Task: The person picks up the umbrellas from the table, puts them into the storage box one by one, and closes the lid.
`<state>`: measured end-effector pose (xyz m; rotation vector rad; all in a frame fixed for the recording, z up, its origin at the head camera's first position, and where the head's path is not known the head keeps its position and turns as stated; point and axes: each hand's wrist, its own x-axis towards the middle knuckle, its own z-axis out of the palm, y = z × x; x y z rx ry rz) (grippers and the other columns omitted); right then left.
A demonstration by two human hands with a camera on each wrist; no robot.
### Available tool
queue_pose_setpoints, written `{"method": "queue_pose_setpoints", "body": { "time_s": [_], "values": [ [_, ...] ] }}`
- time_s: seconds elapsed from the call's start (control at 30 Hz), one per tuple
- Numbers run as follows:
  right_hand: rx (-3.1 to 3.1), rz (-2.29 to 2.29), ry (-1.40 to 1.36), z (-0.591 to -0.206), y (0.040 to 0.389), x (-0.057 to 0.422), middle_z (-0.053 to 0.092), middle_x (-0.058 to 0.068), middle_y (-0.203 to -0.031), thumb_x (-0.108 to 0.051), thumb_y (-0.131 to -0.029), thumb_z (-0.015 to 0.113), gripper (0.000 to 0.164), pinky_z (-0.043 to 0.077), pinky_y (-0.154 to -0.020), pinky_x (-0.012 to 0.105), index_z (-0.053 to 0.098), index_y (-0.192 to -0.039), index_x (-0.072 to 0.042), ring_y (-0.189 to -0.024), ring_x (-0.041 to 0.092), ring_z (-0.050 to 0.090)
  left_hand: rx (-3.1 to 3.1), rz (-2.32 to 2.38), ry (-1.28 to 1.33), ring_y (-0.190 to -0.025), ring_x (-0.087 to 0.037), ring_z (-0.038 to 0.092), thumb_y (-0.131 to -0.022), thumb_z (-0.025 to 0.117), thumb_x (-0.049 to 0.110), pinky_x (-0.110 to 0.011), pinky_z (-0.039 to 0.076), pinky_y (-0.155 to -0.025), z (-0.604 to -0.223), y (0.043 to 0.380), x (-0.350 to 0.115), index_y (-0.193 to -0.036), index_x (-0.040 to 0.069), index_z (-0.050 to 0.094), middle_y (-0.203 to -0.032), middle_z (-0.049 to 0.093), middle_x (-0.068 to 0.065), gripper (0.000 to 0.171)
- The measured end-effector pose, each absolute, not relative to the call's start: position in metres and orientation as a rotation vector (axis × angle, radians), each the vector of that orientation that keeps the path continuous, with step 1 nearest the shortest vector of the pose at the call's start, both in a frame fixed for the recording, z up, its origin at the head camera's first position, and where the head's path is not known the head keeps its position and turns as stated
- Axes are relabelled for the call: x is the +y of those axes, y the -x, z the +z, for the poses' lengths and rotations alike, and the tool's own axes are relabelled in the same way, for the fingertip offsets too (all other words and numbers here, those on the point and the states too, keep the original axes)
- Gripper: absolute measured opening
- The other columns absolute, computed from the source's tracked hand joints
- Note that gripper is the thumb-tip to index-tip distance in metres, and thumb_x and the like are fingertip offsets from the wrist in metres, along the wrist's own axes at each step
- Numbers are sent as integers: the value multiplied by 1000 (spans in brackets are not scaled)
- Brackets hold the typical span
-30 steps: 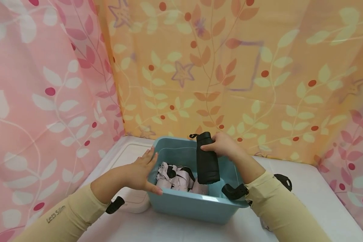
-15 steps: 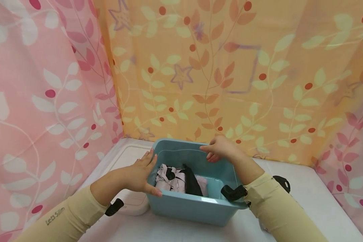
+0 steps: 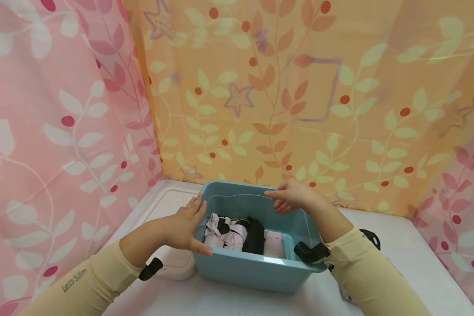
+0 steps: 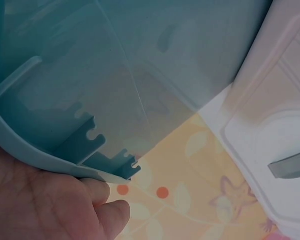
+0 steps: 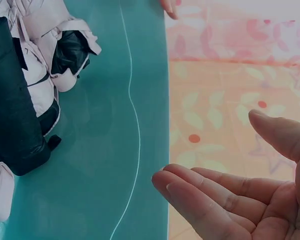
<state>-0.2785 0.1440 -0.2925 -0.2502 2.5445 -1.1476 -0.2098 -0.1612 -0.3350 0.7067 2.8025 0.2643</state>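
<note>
A blue plastic bin (image 3: pixel 256 274) stands on the white table. My left hand (image 3: pixel 181 226) rests on its left rim, fingers spread and straight, thumb along the front edge. Inside lies a black folded umbrella (image 3: pixel 254 237), also seen in the right wrist view as a dark cylinder (image 5: pixel 14 100) with a short tab at one end. Pale pink bundles with black parts (image 3: pixel 225 232) lie to its left, and a pale pink roll (image 3: pixel 274 244) lies to its right. My right hand (image 3: pixel 294 196) hovers over the bin's back right side, holding nothing, fingers loosely extended.
A white lid (image 3: pixel 170 259) lies flat left of the bin. A black object with a loop (image 3: pixel 371 238) is partly behind the right sleeve. Below that sleeve a greyish item (image 3: pixel 346 294) barely shows. Patterned curtains (image 3: pixel 237 87) stand behind and at both sides.
My right hand has let go of the black umbrella, which dropped from above the bin and now lies between the pink things. My left hand has stayed on the rim.
</note>
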Motion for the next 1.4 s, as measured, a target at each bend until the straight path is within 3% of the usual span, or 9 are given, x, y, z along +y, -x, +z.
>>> {"method": "queue_pose_setpoints", "body": {
  "time_s": [0.3, 0.63, 0.83, 1.03, 1.4],
  "values": [
    [2491, -1195, 298, -297, 277, 153, 68, 15, -88, -40, -83, 65, 44, 54, -70, 36, 65, -99, 1, -77, 24, 67, 2792, 271, -708, -137, -32, -13, -60, 57, 78, -54, 9, -108, -337, 209, -160, -146, 2, 0, -151, -13, -17, 127],
    [2511, -1193, 431, -284, 270, 181, 66, 15, -103, -43, -82, 64, 56, 52, -78, 38, 58, -119, -1, -94, 27, 64, 2787, 263, -702, -137, -31, -13, -61, 56, 78, -53, 9, -108, -336, 209, -161, -146, 2, 1, -151, -14, -17, 127],
    [2534, -1218, 452, -276, 265, 218, 62, 19, -110, -40, -87, 60, 52, 48, -86, 43, 56, -118, 1, -102, 31, 60, 2791, 265, -702, -137, -33, -12, -62, 57, 77, -53, 10, -108, -334, 207, -162, -146, 1, 1, -150, -13, -18, 126],
    [2602, -1173, 362, -282, 264, 264, 62, 19, -108, -41, -88, 58, 58, 49, -84, 42, 50, -122, 5, -99, 29, 61, 2800, 281, -696, -137, -33, -12, -61, 57, 78, -54, 11, -108, -336, 206, -164, -146, 1, 1, -151, -13, -18, 127],
    [2584, -1109, 94, -330, 256, 363, 63, 18, -103, -37, -93, 51, 55, 50, -81, 44, 47, -118, 12, -95, 30, 62, 2801, 259, -710, -137, -32, -13, -60, 56, 79, -54, 10, -108, -335, 212, -161, -146, 1, 0, -151, -13, -18, 129]
  ]
}}
